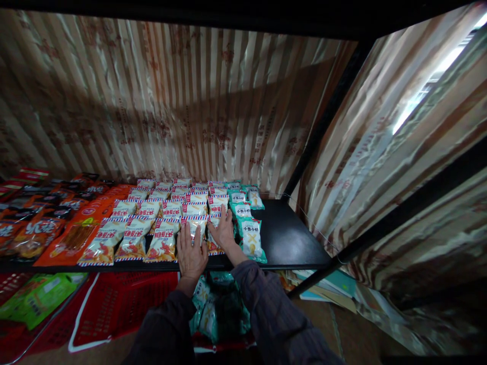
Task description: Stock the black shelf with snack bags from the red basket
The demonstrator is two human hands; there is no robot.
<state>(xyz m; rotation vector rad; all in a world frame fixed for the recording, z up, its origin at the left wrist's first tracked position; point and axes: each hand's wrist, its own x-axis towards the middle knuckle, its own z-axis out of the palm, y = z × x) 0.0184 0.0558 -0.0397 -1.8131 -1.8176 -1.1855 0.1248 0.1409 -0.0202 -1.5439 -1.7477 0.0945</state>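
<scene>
Several white snack bags (pixel 163 238) with red and blue striped edges lie in rows on a black shelf (pixel 289 241). My left hand (pixel 192 253) rests on a front-row white bag (pixel 194 221), fingers spread over its face. My right hand (pixel 223 232) touches the white bags just to its right, fingers stretched out and apart; part of the bag beneath is hidden. Neither hand is closed round a bag. Beside my right hand runs a column of teal-and-white snack bags (pixel 251 238), the front one leaning on the ones behind.
Orange snack packs (pixel 76 235) and dark-and-orange packs (pixel 36 235) fill the shelf's left. Below stand a red basket (pixel 125 304), green packs (pixel 38 299) and more teal bags (pixel 207 314). Black posts (pixel 312 147) and a striped curtain (pixel 190 101) bound the shelf.
</scene>
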